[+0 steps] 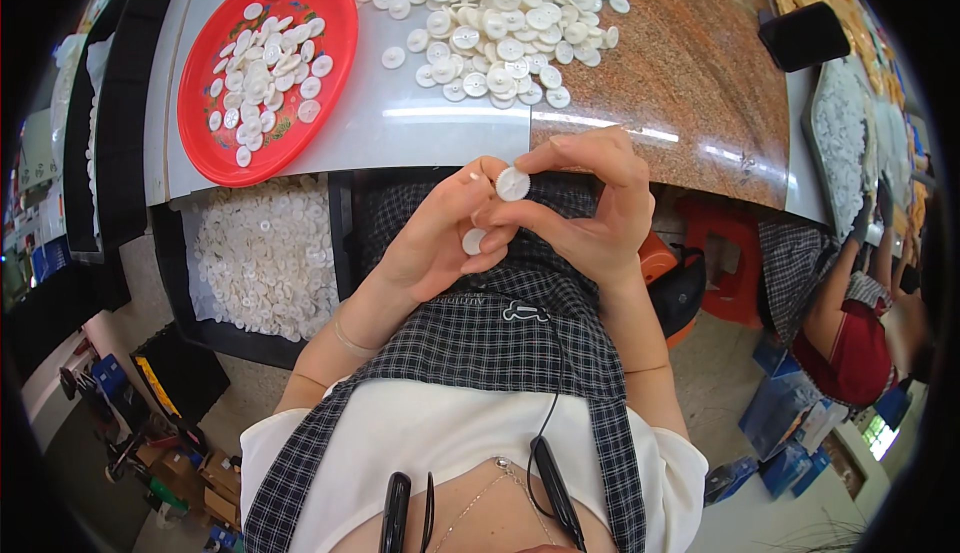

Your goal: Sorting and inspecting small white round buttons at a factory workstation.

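Note:
Over my lap, just off the table's front edge, my two hands meet. My right hand (603,198) pinches a white plastic gear wheel (513,184) between thumb and forefinger, its toothed face turned up. My left hand (432,228) touches that gear's left side with its fingertips. A second white disc (473,242), seemingly another gear, is tucked in my left hand's curled fingers. A small white bit (474,177) shows at the left fingertips, too small to name. Beyond my hands lies a heap of white gears (510,33) on the table.
To the left a red plate (196,143) holds several white gears. Below it, a black tray (245,344) is full of small white parts (265,263). A black phone (804,37) stands at the right, near a tray of pale parts (838,133). Another person sits far right.

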Action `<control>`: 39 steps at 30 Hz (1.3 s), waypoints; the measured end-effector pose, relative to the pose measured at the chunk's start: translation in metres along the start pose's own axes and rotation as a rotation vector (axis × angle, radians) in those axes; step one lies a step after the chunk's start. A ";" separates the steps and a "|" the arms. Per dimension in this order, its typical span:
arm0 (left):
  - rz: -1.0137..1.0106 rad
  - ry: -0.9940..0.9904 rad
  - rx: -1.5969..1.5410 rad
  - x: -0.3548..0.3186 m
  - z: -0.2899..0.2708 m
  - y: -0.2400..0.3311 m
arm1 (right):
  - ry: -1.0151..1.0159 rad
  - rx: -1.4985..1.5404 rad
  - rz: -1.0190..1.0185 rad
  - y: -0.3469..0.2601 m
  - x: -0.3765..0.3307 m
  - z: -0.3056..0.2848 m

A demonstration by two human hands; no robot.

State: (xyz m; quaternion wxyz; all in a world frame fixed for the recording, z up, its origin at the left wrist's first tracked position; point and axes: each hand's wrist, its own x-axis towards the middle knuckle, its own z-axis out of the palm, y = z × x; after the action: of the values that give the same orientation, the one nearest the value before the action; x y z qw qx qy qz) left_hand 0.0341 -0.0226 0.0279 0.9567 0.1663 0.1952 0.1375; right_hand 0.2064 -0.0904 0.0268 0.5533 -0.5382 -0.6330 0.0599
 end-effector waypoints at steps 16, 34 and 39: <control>0.057 -0.179 0.072 0.007 -0.012 -0.005 | 0.084 0.004 0.333 0.018 0.000 -0.001; 0.075 -0.138 0.062 0.006 -0.014 -0.006 | -0.073 -0.425 0.143 0.031 -0.014 -0.011; 0.085 -0.084 0.086 0.006 -0.006 -0.005 | -0.161 -0.478 0.091 0.019 -0.016 -0.020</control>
State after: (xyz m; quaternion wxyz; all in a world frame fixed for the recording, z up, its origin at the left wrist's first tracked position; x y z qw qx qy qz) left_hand 0.0382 -0.0233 0.0193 0.9494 0.2210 0.1534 0.1622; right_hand 0.2299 -0.1051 0.0112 0.3548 -0.6751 -0.6463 -0.0242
